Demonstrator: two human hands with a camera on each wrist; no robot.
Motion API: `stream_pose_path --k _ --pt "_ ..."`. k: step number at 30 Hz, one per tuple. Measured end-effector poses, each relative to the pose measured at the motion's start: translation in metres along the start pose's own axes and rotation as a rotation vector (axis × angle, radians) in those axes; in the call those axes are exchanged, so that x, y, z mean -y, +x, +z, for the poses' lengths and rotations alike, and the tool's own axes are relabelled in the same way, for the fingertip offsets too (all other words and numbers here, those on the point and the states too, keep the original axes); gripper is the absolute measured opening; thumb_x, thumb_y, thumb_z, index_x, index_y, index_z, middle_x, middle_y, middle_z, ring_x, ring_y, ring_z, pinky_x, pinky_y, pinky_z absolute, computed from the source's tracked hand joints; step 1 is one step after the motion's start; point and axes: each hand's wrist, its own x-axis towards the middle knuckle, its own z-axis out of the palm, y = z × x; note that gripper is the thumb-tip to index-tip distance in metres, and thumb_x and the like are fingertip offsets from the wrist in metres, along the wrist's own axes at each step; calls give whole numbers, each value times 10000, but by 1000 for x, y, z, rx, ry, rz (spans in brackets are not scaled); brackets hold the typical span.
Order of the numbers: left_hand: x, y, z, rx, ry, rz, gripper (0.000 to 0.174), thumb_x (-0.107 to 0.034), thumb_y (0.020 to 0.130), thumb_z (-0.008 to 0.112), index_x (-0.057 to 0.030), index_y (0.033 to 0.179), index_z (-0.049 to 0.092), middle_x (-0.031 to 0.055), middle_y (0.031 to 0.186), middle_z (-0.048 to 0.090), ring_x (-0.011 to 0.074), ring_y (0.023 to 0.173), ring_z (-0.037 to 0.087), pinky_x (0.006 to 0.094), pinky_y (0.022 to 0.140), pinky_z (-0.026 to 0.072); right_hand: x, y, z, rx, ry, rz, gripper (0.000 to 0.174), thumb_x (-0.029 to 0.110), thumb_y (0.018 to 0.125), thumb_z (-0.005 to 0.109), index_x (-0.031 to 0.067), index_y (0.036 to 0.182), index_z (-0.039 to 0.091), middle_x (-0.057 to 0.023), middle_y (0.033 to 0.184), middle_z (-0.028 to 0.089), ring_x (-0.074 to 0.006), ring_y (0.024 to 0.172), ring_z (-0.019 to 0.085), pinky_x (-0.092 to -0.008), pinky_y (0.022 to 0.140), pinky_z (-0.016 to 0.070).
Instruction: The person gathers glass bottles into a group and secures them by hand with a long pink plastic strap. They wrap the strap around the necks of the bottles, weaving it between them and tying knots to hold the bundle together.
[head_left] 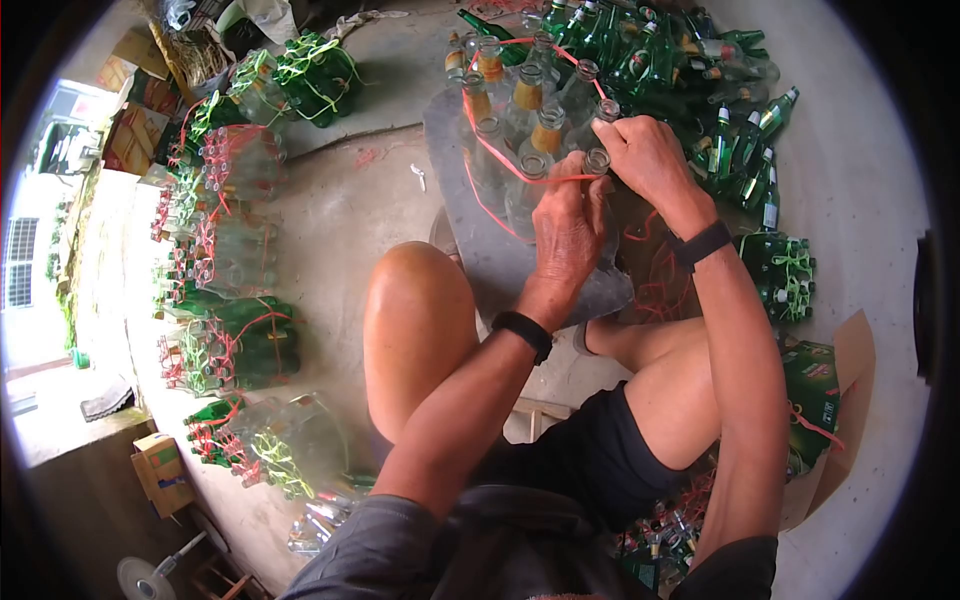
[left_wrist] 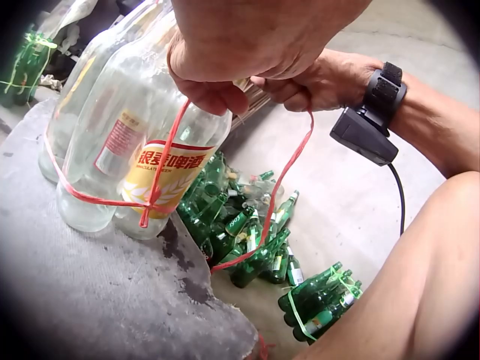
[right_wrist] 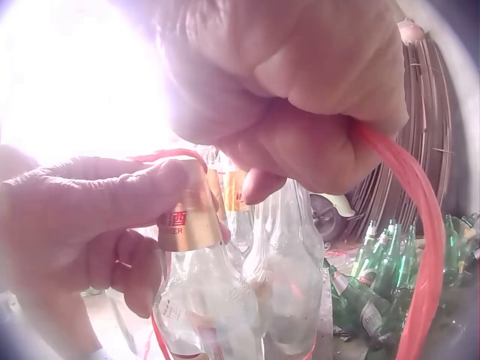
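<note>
Clear glass bottles stand upright in a cluster on a grey slab; some have gold neck labels. Red twine runs around the necks, and in the left wrist view a lower red band circles the bodies with a knot. My left hand pinches the twine at the near bottle's neck; in the right wrist view its thumb lies against a gold label. My right hand grips the red twine beside the rightmost necks, its fingers curled, with a length hanging down.
Loose green bottles lie heaped behind and right of the slab. Tied bundles of bottles line the floor at left, and a green bundle stands at right. An open carton is at lower right. My bent knees flank the slab's near side.
</note>
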Motion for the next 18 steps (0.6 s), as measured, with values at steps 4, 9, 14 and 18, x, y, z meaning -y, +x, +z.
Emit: stream_pose_path --k 4,9,14,18 --pt "0 2 -2 8 -1 -7 227 -109 982 677 -8 1182 644 237 1036 652 451 947 660 484 778 519 1 0 0 17 -6 16 442 322 1029 554 -43 867 744 -305 854 665 -510 815 656 -560 746 535" --pt "1 1 -1 -5 -16 4 248 -113 984 679 -20 1212 649 230 1041 657 436 952 669 474 783 527 0 -16 1 3 -27 -61 307 220 1009 581 -31 863 682 -287 824 680 -506 797 666 -579 738 536" --pt "-1 2 -2 17 -33 -13 249 -114 990 672 -37 1225 647 223 1039 652 438 949 664 473 788 528 -1 -29 -1 37 -72 -105 208 129 986 558 -32 877 633 -296 769 670 -490 782 682 -577 720 547" --pt "-4 2 -3 39 -4 -26 253 -112 997 660 -42 1238 631 221 1046 645 446 944 658 477 785 527 -3 -32 -2 28 -55 -180 154 75 948 554 -36 869 626 -292 745 670 -473 758 692 -557 696 561"
